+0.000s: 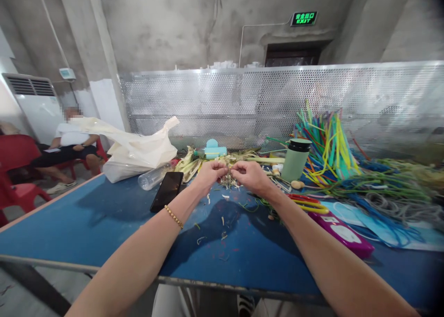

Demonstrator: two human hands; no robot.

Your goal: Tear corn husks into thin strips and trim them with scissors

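one left hand (211, 174) and one right hand (254, 174), two in all, above pale shreds (229, 183) too many to count, at one blue table (114, 227); to the left, one black phone (168, 190), one clear bottle (151, 178), one plastic bag (138, 150) and one gold bracelet (173, 216); to the right, one green flask (295, 162), one magenta case (342, 233) and one bundle of coloured strips (333, 155); far left, one seated person (74, 137) and at least two red chairs (17, 160); far right, one exit sign (304, 18)

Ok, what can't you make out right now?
What the left hand and right hand pinch, if anything: head view, too small, partly covered by them.
Contents of the pale bag: head view, hidden by its sides.
Inside the green cup: head view, covered by its lid.
Yellowish tangle, far right: head view, edge blur.
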